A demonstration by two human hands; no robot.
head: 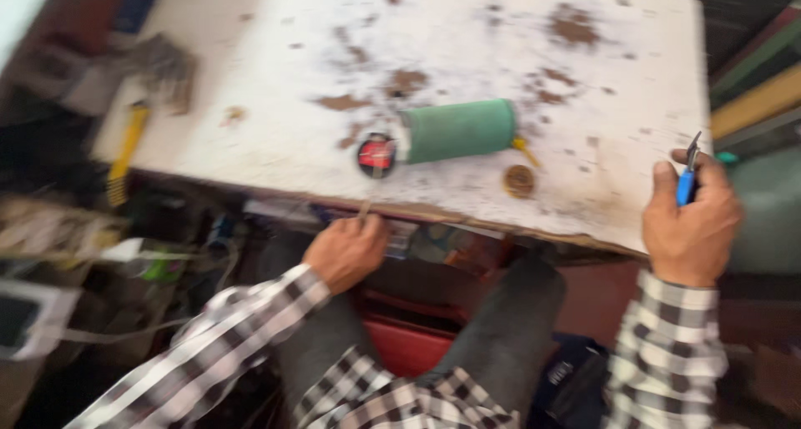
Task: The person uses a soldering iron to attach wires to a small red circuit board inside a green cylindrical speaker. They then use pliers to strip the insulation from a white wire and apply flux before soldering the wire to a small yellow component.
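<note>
Right hand [691, 220] — pliers [689, 172] upright; tips away

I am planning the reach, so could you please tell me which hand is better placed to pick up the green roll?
Probably the left hand: it sits nearer the green roll, while the right hand already holds a blue-handled tool.

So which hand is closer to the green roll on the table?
The left hand. It is below the green roll, under the table's front edge. The right hand, holding a blue-handled tool, is off at the right edge.
</note>
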